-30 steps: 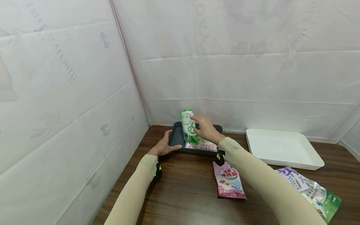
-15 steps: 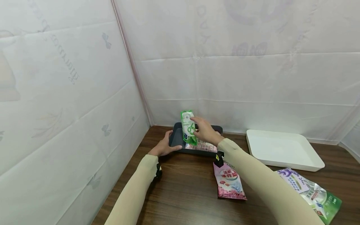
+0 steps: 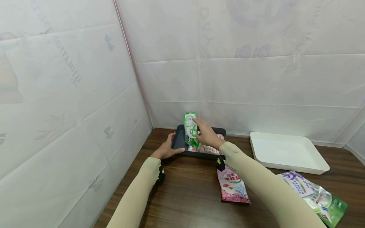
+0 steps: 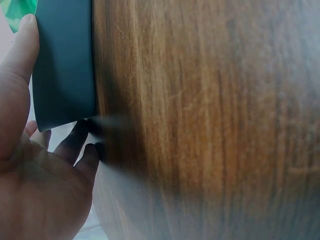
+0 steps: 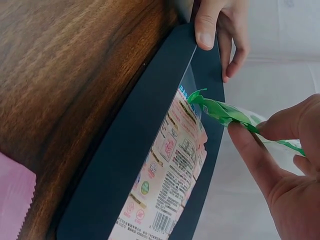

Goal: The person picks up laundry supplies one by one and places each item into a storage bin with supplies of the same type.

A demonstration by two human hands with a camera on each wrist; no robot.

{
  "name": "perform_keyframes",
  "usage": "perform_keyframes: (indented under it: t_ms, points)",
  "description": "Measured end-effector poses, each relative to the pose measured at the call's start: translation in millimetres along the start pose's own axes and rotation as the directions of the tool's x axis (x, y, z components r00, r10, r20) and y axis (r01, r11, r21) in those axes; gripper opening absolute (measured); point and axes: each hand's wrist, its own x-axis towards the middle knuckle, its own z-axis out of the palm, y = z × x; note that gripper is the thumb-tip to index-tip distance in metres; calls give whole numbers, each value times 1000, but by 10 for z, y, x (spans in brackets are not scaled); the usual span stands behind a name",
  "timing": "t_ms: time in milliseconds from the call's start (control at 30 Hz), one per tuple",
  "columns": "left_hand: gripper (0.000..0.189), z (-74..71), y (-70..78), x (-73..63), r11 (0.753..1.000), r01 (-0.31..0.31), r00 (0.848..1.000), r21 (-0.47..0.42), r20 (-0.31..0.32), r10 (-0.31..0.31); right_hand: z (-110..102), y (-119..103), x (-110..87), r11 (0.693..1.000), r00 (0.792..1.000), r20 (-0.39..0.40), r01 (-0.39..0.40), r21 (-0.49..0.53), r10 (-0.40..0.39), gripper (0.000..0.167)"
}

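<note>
My right hand pinches a green-and-white packet by its edge. The packet stands almost upright over the dark grey tray, its lower end inside the rim. At the tray's left end, my left hand grips the corner, thumb along the front rim and fingers round the side. In the left wrist view the thumb lies against the dark wall. A pink printed pouch lies flat in the tray, label up, to the right of the green packet.
A pink pouch lies on the wooden table in front of the tray. White tray at the back right. A purple-and-white packet overlaps a green-and-silver pouch near the right forearm. White sheeting hangs behind.
The green-and-white packet has turned slightly more upright in my right hand, and the right wrist has shifted a little to the left. My left hand stays at the tray's corner.
</note>
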Motion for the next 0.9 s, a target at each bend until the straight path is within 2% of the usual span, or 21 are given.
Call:
perform_keyframes:
  t_ms: [133, 400, 800, 900]
  points:
    - [102, -1, 0, 1, 1000, -5, 1000, 1, 2, 5, 14, 5, 11, 1000, 1000, -6, -2, 20, 2, 77]
    - [102, 1, 7, 9, 1000, -10, 1000, 4, 2, 10, 48, 13, 30, 995, 998, 8, -67, 77, 66, 80]
    - [104, -9, 30, -1, 999, -21, 1000, -29, 9, 21, 103, -3, -2, 981, 991, 68, -121, 151, 112, 81]
    - [104, -2, 28, -6, 999, -22, 1000, -34, 13, 23, 126, 0, -6, 983, 991, 72, -125, 136, 116, 81]
